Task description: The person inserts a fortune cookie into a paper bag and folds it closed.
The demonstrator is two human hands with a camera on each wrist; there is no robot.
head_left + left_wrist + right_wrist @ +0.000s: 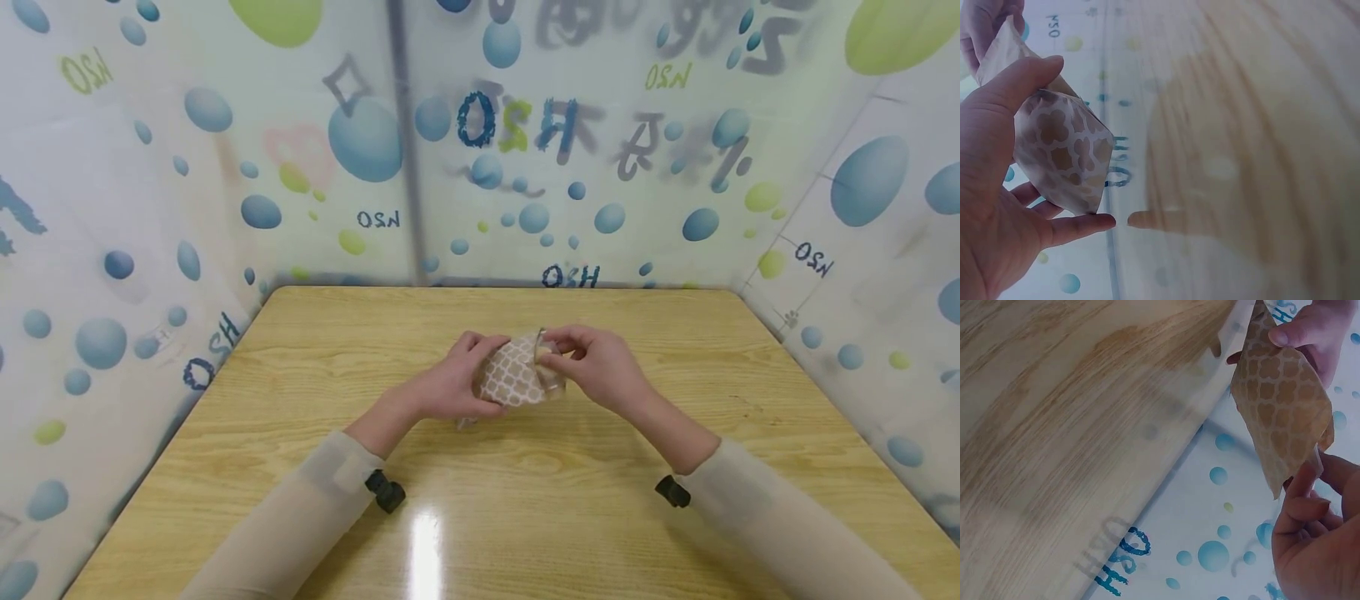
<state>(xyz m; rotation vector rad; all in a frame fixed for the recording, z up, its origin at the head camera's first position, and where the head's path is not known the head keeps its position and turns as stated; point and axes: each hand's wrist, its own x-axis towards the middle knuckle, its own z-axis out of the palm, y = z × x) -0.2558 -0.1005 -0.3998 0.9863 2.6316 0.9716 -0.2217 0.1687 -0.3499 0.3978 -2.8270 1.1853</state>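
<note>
A brown paper bag [513, 372] with a white lattice pattern is held tilted above the middle of the table. My left hand [459, 382] grips its left end, the thumb on one side and the fingers on the other. At the opposite end, my right hand [596, 367] pinches the edge at the bag's mouth between thumb and fingers. The right wrist view shows a thin pale flap [1317, 461] at those fingertips. From the left wrist, the bag's folded lower end [1063, 150] lies between thumb and fingers. What the bag contains is hidden.
A wooden table [360, 333] spreads under both hands, with a bright glare spot near its front. Walls of bubble-printed sheeting [480, 200] stand along its back and sides. Each wrist carries a small black device [386, 492].
</note>
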